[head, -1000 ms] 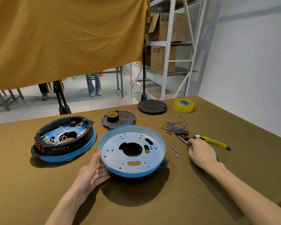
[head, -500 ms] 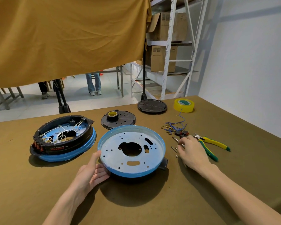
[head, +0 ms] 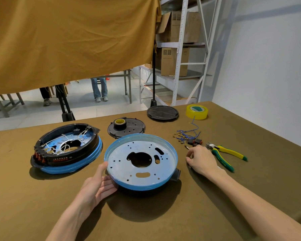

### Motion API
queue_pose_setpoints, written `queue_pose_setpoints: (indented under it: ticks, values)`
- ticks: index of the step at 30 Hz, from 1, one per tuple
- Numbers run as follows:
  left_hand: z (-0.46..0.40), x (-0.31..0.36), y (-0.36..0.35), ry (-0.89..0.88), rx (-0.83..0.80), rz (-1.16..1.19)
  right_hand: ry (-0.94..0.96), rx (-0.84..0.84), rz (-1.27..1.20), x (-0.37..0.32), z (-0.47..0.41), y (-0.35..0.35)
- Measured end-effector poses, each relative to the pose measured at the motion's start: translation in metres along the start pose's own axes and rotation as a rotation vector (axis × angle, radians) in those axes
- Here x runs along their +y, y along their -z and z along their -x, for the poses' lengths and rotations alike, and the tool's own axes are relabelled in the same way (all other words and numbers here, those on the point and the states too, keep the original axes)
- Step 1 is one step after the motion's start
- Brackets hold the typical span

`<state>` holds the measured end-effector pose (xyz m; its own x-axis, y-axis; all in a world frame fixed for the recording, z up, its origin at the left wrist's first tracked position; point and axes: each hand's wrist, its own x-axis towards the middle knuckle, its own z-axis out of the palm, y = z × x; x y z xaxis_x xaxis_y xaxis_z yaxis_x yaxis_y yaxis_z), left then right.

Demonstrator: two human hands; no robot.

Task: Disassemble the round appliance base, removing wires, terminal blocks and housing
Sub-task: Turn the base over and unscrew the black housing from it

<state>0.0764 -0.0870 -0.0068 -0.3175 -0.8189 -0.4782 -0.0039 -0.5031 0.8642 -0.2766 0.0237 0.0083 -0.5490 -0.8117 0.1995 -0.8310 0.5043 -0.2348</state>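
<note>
Hands at a workbench, seen from above as we look down on a table [head: 42,206] covered in olive cloth. Our left hand [head: 98,186] cups the near-left rim of a round blue metal pan [head: 141,160], thumb up along the side and fingers curled beneath, probably to keep it from sliding. The pan sits in front of us, bare of wiring, its plate full of holes. Our right hand [head: 201,160] rests just right of it, fingers bent down as if pinching small screws off the cloth; we cannot tell whether it holds anything. Beside that hand lie pliers [head: 224,155] and a heap of blue wires [head: 186,134], set within easy reach. To the left, well apart, a second base [head: 66,148] has white wires inside.
</note>
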Motion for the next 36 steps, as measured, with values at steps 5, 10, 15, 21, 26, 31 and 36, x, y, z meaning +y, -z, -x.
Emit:
queue_pose_setpoints:
  ticks: [5,10,15,21,26,31,36]
  values:
    - [0.003,0.002,-0.001,0.011,-0.028,0.014,0.092,0.112,-0.274,-0.022,0.011,0.009]
    - [0.010,0.005,0.005,0.038,-0.080,0.170,0.247,0.316,-0.434,-0.063,0.026,0.031]
    - [0.019,0.005,-0.006,0.039,-0.215,0.141,0.427,0.040,-0.652,-0.107,0.044,0.069]
    - [0.031,0.001,-0.017,0.051,-0.367,0.132,0.697,-0.318,-0.127,-0.141,0.074,0.051]
    - [0.034,-0.001,-0.022,0.096,-0.271,0.290,0.707,-0.315,-0.235,-0.138,0.072,0.055]
    - [0.033,-0.005,-0.026,0.090,-0.256,0.247,0.721,-0.308,-0.236,-0.133,0.073,0.055]
    - [0.028,-0.003,-0.016,-0.171,-0.042,-0.003,0.784,-0.223,-0.175,-0.135,0.068,0.051]
